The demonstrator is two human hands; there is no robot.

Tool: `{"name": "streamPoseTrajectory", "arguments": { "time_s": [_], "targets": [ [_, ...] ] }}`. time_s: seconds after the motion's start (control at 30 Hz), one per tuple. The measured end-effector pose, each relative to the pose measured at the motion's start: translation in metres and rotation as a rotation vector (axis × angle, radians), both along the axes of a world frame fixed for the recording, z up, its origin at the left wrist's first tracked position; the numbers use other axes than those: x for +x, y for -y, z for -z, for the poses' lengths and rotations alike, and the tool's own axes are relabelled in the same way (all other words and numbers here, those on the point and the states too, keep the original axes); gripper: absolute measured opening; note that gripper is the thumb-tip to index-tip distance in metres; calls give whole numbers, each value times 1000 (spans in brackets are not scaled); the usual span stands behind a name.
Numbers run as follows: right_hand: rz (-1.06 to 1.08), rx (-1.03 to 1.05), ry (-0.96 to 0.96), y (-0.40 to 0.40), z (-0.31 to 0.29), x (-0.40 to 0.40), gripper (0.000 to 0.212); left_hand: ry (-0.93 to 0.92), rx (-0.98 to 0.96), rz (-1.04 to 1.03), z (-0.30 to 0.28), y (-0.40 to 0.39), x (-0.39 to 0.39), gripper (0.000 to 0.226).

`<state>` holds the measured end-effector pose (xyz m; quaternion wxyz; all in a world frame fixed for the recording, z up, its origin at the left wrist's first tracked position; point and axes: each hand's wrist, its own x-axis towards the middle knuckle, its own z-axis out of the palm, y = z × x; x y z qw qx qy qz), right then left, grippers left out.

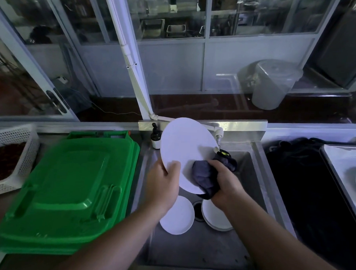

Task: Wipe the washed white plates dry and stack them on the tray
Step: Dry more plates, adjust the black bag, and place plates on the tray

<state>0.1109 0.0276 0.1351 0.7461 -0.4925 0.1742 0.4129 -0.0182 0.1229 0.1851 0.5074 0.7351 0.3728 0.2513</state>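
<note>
- Sink [249, 199] centre; two plates [177, 216] and a stack [216, 218] in its basin.
- Lidded bin [68, 191] left of sink; tray [339, 166] at right edge.
- Soap bottle [155, 137] at sink's back-left corner.

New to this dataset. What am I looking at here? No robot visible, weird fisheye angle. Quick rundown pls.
There is no robot: a person works with bare hands, filmed by one wide-angle camera on their head that looks forward and down, which bends the edges.

The left hand grips a white plate by its rim, tilted above a steel sink. The right hand presses a dark cloth against the plate's lower part, wiping it.

In the sink lie more white plates: a single plate on the left and a small stack on the right. A pump bottle stands behind the sink. Left of it lie green plastic lids and a white basket. At the far right is the tray, holding a plate.
</note>
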Motion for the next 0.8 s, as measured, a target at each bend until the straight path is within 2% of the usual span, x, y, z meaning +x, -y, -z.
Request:
{"name": "streamPoseTrajectory", "arguments": {
  "time_s": [0.1, 0.2, 0.27, 0.33, 0.4, 0.5, 0.57, 0.7, 0.8],
  "targets": [
    [-74, -42, 108, 12, -6, 14, 20, 88, -284, 1, -12, -19, -1, 30],
    [-148, -49, 219, 18, -10, 26, 33, 64, -398, 70, -30, -40, 0, 26],
    [-168, -26, 231, 18, -14, 30, 38, 32, -349, 132, -38, -47, 1, 33],
    [-146, -21, 217, 15, -17, 29, 32, 60, -243, 105, -41, -48, 2, 48],
    [-89, -2, 159, 8, -20, 22, 25, 75, -141, 45, -36, -46, 6, 53],
    [-12, 9, 51, -6, -16, 2, 27, 41, 26, -73, -26, -26, 10, 40],
    [9, 15, -9, -12, -12, -13, 28, 33, 72, -141, -20, -5, 11, 39],
    [8, 24, -49, -4, -8, -14, 22, 5, 43, -84, -5, 6, 3, 33],
    [-23, -15, 22, 8, -9, 0, 23, 33, -175, 5, -8, -7, 0, 23]
  ]
}}
